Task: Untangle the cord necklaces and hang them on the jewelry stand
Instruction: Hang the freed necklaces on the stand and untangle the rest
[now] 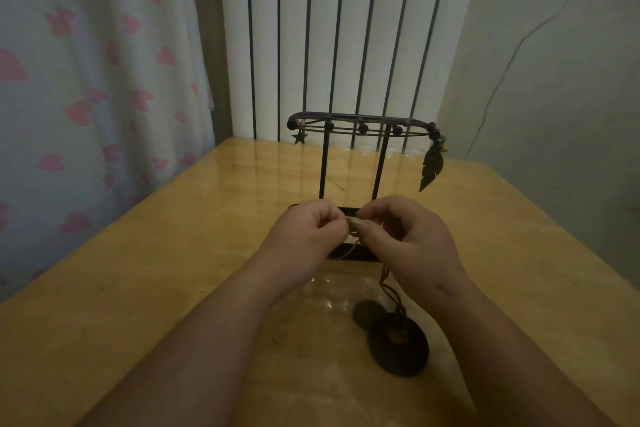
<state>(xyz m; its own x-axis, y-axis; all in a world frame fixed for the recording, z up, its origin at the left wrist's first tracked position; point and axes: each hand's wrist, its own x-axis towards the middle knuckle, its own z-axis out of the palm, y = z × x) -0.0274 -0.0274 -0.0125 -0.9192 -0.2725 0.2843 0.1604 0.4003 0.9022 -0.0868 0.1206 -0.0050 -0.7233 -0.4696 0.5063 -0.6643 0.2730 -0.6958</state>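
Head view. Finds the left hand [311, 229] and right hand [405, 239] raised just before the base of the jewelry stand [356, 125], fingers of both curled, pinching between them a knotted stretch of cord necklace [385, 276]. Notes its dark ring pendant [398, 354] low over the desk [173, 253]; cannot tell whether touching. Judges the cord light, limp and apt to snag, the pendant its only weight; advises holding close beside the knot. Records corded pieces already on the stand's top bar. Notes a glossy yellow desk, heart-print curtain [86, 80] at left, slatted white panel [346, 28] behind.
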